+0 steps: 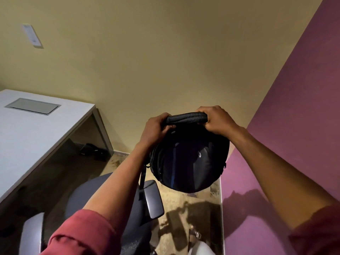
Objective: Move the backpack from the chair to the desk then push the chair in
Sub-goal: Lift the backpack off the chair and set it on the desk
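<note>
Beige wall (147, 52) fills most of the view, w/ a purple wall (303, 107) at the right. Landmark: the chair (110, 208), low in frame, grey seat and one armrest pad visible; its back and base are cut off by the bottom edge and partly hidden behind the left forearm. Black backpack (189, 162) hangs in the air above and right of the chair, not touching the seat as far as can be seen. Left hand (156, 129) and right hand (219, 120) each have a closed grip on one end of the padded top handle (186, 117); fingertips are curled under and out of sight. A strap dangles from the bag down past the armrest. White desk (27, 135) stands left of the chair, only its corner in view, w/ a grey inset panel. Dark items under the desk are too dim to identify. Red sleeves are rolled at both elbows.
</note>
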Demonstrator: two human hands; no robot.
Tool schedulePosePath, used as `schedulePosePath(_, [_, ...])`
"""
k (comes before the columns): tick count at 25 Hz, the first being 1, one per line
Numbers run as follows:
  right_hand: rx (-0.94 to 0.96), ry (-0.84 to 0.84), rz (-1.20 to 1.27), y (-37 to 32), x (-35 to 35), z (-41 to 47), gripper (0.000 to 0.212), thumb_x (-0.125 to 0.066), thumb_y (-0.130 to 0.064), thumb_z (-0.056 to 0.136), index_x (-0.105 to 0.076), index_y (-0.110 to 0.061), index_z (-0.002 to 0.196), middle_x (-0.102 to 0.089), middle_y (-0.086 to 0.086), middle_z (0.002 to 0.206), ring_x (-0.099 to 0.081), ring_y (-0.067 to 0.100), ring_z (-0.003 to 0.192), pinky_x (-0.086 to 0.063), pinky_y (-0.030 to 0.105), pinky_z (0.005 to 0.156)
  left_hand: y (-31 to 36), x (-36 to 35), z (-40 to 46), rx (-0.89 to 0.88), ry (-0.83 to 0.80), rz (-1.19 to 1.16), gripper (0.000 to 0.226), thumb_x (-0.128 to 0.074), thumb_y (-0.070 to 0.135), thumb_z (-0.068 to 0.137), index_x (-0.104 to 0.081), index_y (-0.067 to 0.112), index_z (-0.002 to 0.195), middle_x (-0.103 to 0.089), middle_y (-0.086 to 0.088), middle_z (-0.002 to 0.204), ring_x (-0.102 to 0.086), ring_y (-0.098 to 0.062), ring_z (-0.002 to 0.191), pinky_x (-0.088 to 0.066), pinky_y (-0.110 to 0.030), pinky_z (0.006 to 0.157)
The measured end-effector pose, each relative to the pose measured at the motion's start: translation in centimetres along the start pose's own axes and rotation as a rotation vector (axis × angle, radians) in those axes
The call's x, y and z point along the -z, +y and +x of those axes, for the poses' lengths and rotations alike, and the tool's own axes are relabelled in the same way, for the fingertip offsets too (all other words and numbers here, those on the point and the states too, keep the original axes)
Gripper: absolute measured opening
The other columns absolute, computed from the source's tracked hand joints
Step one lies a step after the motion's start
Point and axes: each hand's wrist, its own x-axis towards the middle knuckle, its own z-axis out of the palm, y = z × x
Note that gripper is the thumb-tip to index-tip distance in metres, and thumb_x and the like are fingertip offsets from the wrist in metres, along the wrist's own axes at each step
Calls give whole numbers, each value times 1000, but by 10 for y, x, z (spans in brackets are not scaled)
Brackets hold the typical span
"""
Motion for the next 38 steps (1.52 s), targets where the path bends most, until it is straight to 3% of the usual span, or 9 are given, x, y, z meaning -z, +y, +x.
schedulePosePath(6, [105,-86,80,34,-29,85,28,-69,-15,77,-68,-29,102,-73,0,90,-67,27,85,-54,41,72,-37,-8,51,121,43,65,24,-73,22,83,-67,18,106,-72,-2,85,-67,-24,81,-52,-42,73])
schedulePosePath(19, [409,-191,118,46,-68,232,45,-59,-4,74,-67,-34,107,-73,-4,95,-67,25,88,-55,40,71,-79,-13,103,363,322,203,26,-68,15,86,-65,22,111,-73,3,98,-67,-17,94,-54,-41,82])
schedulePosePath(28, [569,-254,144,-4,-123,346,47,-59,-3,75,-68,-35,108,-74,-4,96,-67,25,88,-54,36,71,-153,31,133,518,448,295,31,-63,17,86,-62,33,113,-73,7,101,-68,-17,97,-55,-45,87])
schedulePosePath(38, [730,-391,213,-110,-182,493,55,-57,1,70,-68,-30,113,-74,-1,103,-68,25,96,-55,38,79,-247,113,176,684,703,369,34,-60,22,82,-64,36,112,-74,11,98,-68,-13,92,-56,-37,84])
